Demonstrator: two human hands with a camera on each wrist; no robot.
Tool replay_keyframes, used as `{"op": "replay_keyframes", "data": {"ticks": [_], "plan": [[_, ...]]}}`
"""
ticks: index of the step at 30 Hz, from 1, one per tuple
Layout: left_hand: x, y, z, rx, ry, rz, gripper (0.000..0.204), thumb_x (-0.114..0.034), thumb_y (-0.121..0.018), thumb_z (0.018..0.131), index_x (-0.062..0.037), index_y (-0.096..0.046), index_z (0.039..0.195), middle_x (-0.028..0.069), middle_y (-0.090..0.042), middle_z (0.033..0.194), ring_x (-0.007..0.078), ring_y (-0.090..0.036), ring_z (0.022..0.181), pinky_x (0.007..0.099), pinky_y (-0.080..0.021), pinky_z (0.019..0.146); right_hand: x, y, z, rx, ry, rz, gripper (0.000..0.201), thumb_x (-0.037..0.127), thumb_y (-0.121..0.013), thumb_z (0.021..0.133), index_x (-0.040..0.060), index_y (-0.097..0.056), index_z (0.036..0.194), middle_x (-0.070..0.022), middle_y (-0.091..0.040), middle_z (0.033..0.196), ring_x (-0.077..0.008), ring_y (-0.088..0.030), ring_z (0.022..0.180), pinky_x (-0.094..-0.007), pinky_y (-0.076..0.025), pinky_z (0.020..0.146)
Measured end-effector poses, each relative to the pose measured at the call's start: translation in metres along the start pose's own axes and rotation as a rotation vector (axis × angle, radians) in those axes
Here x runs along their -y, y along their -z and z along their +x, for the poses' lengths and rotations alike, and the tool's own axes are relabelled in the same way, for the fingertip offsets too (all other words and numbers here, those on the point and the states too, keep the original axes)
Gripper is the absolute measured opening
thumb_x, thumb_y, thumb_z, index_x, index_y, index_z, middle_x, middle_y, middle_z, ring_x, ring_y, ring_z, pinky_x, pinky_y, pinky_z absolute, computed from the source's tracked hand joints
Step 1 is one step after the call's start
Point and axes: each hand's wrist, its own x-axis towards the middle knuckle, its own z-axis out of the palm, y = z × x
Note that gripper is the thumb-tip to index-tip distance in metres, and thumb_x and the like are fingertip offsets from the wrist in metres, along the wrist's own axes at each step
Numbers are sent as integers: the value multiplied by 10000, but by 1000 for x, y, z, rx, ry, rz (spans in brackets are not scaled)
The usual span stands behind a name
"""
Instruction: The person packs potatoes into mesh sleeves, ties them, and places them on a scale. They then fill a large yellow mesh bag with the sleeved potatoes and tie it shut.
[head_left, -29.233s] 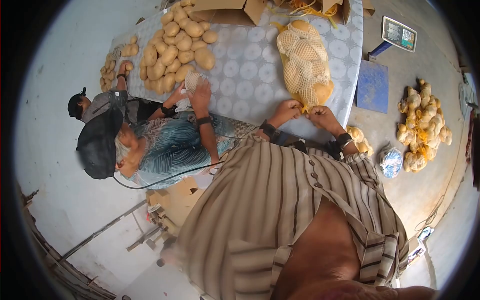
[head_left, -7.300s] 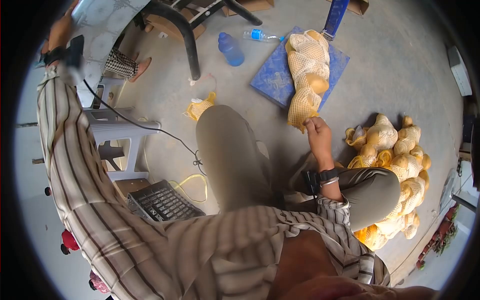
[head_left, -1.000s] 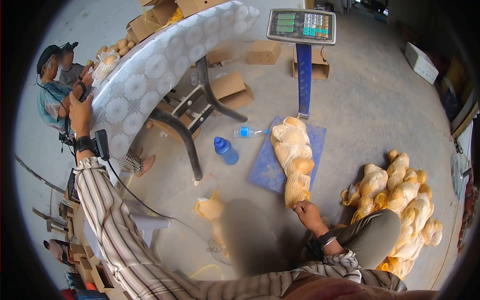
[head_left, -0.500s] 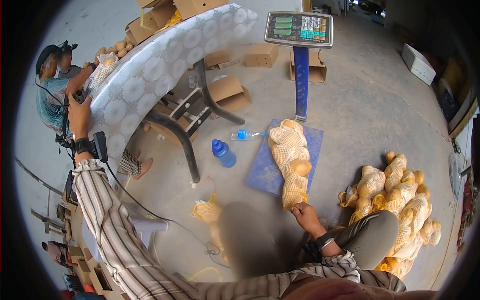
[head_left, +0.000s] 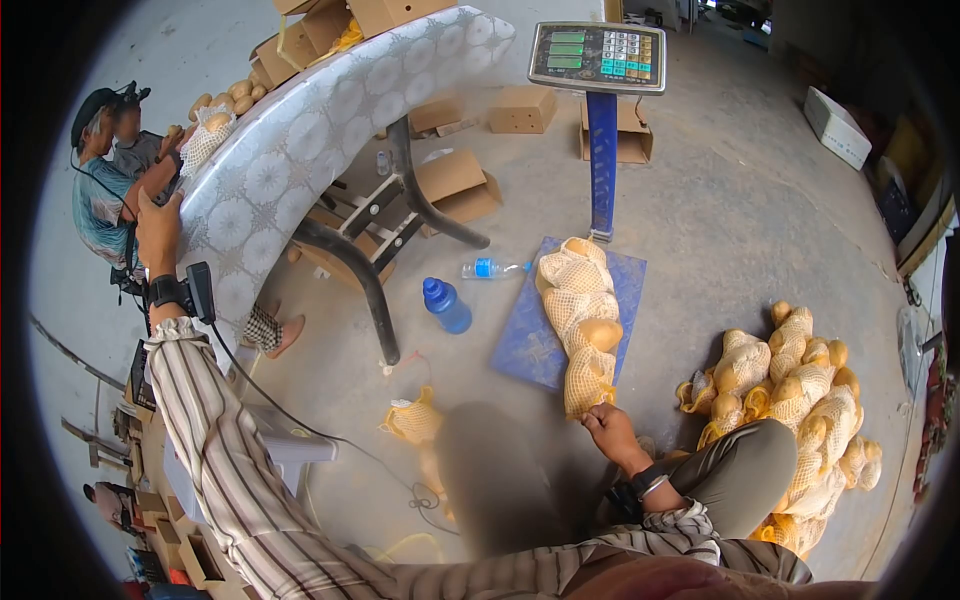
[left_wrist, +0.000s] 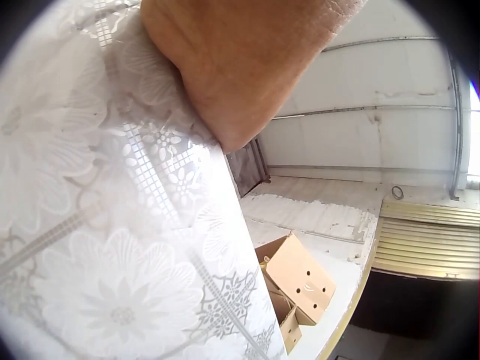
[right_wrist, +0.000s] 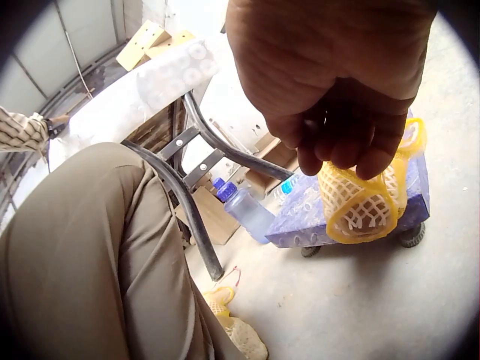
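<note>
A long yellow net bag of potatoes (head_left: 580,285), each in white foam netting, lies along the blue platform (head_left: 520,345) of a floor scale. My right hand (head_left: 612,432) pinches its near end; in the right wrist view the curled fingers of that hand (right_wrist: 330,82) are at the yellow mesh (right_wrist: 364,214), which hangs past the platform's edge. Up at the left, my left hand (head_left: 158,235) rests on the edge of the cloth-covered table (head_left: 270,170). The left wrist view shows the heel of that hand (left_wrist: 232,67) against the patterned cloth (left_wrist: 112,292).
The scale's display (head_left: 598,58) stands on a blue post (head_left: 603,165) behind the platform. Several bagged potatoes (head_left: 800,400) are heaped at the right. A blue bottle (head_left: 446,306) and a clear bottle (head_left: 490,269) are by the table legs (head_left: 345,255). Two people (head_left: 100,190) are beyond the table.
Earlier both my hands were at the bag's end on the table; the bag is now on the scale, held by the right hand alone. Over the last second only the view shifts slightly.
</note>
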Motion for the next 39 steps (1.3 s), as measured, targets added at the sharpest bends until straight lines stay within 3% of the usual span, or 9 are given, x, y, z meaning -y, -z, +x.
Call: {"op": "replay_keyframes", "data": {"ticks": [10,26,31,39], "plan": [[4,-5,5,18,10,-9,820,-504,-618,798,-115,-330,1459,214,-514,1360,409,-489,1250,479,-398,1020,-1,-1,0,-5,19,-26,172,153,-638,874,-9,-640,815,-183,-611,765,-321,-597,708,-393,-473,667],[3,-2,4,28,-20,-11,807,-507,-594,830,-80,-322,1458,227,-498,1370,421,-484,1249,452,-396,1024,4,3,1,34,-23,-17,178,164,-630,882,-4,-646,826,-182,-616,777,-321,-601,712,-394,-471,670],[4,-5,4,-3,-16,-45,769,-486,-597,810,-96,-369,1431,177,-525,1364,404,-494,1246,455,-392,1030,4,2,0,33,-25,-14,172,160,-626,883,-2,-646,827,-179,-617,781,-318,-603,725,-387,-473,680],[-4,5,-3,64,27,-43,774,-491,-597,807,-106,-367,1436,177,-525,1365,395,-495,1252,455,-394,1026,4,2,0,34,-2,-11,165,155,-624,882,-1,-646,834,-178,-617,784,-319,-603,729,-392,-475,689]]}}
